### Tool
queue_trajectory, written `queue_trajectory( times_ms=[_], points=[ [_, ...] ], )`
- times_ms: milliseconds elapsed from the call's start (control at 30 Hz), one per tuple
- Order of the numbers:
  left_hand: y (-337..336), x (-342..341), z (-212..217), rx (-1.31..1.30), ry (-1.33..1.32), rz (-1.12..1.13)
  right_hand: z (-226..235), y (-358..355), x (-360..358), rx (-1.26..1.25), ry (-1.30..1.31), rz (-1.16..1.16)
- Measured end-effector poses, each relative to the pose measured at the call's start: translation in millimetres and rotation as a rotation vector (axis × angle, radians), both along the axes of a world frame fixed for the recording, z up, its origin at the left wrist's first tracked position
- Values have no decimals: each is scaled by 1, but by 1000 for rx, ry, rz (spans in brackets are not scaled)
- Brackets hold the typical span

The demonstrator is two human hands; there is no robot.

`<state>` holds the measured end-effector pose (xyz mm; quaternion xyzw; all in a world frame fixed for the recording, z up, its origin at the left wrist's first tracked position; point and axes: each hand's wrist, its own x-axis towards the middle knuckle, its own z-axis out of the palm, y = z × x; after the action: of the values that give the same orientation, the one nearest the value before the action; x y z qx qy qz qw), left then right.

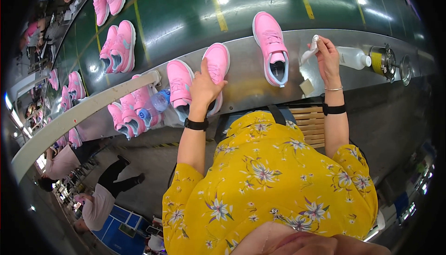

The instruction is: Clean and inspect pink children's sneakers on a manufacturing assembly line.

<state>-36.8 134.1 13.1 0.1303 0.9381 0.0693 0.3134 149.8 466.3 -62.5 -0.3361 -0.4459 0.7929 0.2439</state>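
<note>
Pink shoe (pixel 218 56) in outstretched left hand (pixel 205 89), white cloth (pixel 310 52) in pinch of right hand (pixel 329 63)

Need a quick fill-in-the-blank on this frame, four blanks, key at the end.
1. The left hand is on a shoe whose upper is ____.
2. The ____ hand pinches a white cloth-like piece.
3. Between the hands, a lone shoe points its toe ____ from the yellow shirt.
4. Between its yellow stripes, the work surface is ____.

Missing words: pink; right; away; green.
</note>
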Motion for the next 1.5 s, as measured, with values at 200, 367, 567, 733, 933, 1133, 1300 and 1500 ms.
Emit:
queue_trajectory(
  times_ms=[200, 367, 567, 733, 933, 1133, 1300, 1500],
  points=[
    [-32, -12, -10, 822, -268, 249, -16, -19, 23, -84, -56, 15],
    [-26, -1, 19, 1055, -572, 596, -27, -25, 29, 128, -333, 27],
    [-29, 2, 28, 1041, -561, 644, -50, -23, 32, 292, -344, 83],
    [-34, 1, 35, 1123, -598, 722, -40, -25, 29, 684, -596, 181],
    [-36, 5, 44, 1163, -540, 642, -36, -34, 29, 812, -638, 260],
    [-36, 6, 48, 1213, -482, 542, -44, -33, 30, 836, -630, 298],
    [-33, 4, 61, 1206, -445, 489, -43, -30, 26, 867, -656, 337],
    [-29, -1, 69, 1121, -299, 314, -31, -29, 15, 1084, -611, 271]
  ],
)
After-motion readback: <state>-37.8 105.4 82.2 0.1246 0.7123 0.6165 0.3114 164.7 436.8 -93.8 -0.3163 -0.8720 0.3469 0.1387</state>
